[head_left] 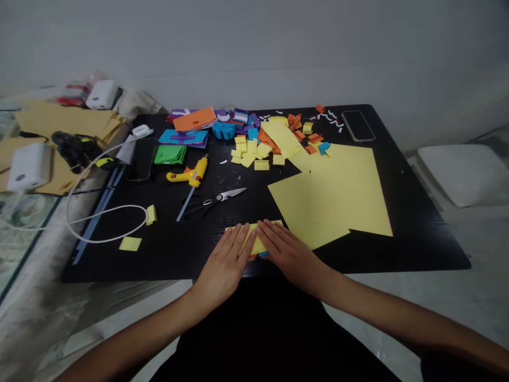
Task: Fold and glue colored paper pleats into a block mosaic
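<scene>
Both hands lie flat on a small folded piece of yellow paper at the table's front edge. My left hand covers its left part with fingers stretched out. From the right, my right hand presses on it, fingers straight and side by side. Orange and blue bits show under the paper's near edge. Just beyond the hands lie scissors with dark handles. A yellow glue gun with a glue stick in it rests farther left. Large yellow sheets spread out to the right.
Folded green paper, blue paper and an orange piece are stacked at the back. Several small yellow pieces are scattered mid-table. Phones lie at back right and left. A white cable loops over the left side.
</scene>
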Available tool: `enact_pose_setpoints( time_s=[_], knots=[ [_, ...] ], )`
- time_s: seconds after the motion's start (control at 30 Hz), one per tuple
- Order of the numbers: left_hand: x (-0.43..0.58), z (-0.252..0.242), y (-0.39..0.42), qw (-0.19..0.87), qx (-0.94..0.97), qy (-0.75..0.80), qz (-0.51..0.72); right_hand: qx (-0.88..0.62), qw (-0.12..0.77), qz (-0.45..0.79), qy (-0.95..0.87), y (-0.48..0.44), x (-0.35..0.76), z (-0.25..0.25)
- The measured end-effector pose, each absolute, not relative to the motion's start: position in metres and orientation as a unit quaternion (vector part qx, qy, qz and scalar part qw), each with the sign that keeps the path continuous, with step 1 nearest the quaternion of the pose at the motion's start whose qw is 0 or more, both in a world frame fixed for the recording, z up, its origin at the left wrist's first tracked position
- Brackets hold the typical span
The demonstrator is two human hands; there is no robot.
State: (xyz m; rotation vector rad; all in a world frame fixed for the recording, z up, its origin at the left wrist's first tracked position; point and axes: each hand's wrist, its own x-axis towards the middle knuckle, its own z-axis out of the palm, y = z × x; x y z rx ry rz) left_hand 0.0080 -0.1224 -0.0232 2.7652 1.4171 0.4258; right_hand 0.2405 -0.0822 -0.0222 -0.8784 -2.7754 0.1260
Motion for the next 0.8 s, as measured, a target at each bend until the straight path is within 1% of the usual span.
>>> enact_pose_setpoints(
  time_s=[0.23,0.43,0.6,0.8],
  knots=[
    [0.01,-0.028,-0.129,0.015,0.878,0.462,0.123,-0.318,0.14,0.095,-0.933,-0.092,0.237,-0.031],
    [0.008,-0.023,-0.119,0.037,0.871,0.464,0.157,-0.319,0.171,0.23,-0.903,-0.07,0.262,-0.009],
    [0.007,-0.019,-0.113,0.029,0.87,0.456,0.185,-0.356,0.144,0.251,-0.889,-0.054,0.281,-0.011],
    [0.0,-0.009,-0.101,0.023,0.878,0.441,0.184,-0.351,0.194,0.274,-0.874,-0.048,0.28,-0.003]
  ],
)
